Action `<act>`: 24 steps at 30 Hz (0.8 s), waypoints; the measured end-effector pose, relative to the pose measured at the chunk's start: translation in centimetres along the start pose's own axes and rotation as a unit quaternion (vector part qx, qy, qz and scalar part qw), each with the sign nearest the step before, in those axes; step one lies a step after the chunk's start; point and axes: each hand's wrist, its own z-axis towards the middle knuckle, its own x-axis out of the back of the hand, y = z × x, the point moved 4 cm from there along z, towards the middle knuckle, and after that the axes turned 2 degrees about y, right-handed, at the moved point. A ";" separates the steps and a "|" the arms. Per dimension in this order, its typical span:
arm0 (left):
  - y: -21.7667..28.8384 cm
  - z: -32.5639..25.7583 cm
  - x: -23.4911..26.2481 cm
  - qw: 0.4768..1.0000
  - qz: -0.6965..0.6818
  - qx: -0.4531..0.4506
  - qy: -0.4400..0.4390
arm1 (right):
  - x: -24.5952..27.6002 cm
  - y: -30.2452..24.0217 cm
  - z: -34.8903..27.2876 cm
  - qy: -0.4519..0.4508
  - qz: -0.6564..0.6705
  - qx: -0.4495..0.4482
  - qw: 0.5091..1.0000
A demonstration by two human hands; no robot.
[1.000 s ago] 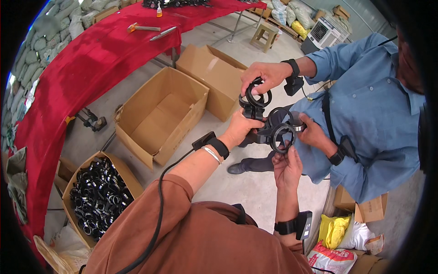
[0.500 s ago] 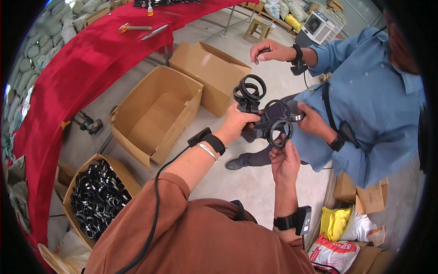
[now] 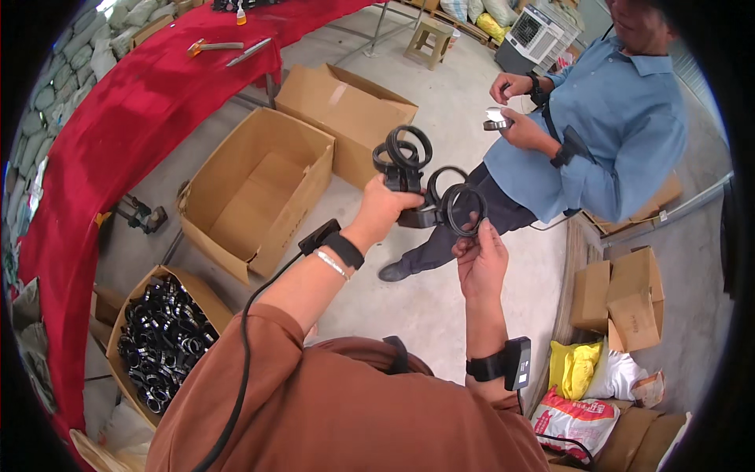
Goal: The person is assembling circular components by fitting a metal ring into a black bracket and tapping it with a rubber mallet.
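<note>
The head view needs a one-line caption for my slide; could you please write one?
Left hand grips a cluster of black ring clamps, right hand steadies one ring, above open cardboard boxes, facing a co-worker.

Bright daylight, perhaps overexposed; warped edges.

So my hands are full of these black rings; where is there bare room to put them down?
The open cardboard box beside the red table has a bare bottom. The concrete floor between it and the co-worker's shoe is bare too. The lower box of black rings is crowded.
</note>
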 end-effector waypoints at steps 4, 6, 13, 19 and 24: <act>-0.5 -4.2 0.8 0.994 0.089 -0.027 0.055 | 1.4 1.6 -0.5 0.020 -0.081 -0.038 0.996; -0.8 -7.3 2.7 0.990 0.076 -0.040 0.115 | 2.1 4.1 -1.0 -0.053 -0.187 -0.043 0.980; 0.2 -23.2 8.8 0.946 0.105 -0.003 0.306 | -0.3 13.4 -8.7 -0.190 -0.290 -0.313 0.884; -1.3 -35.9 10.3 0.925 0.063 0.038 0.372 | 0.3 18.9 -17.2 -0.386 -0.469 -0.141 0.782; -1.3 -43.8 13.1 0.901 0.123 0.043 0.414 | -0.7 19.7 -21.6 -0.492 -0.527 -0.093 0.687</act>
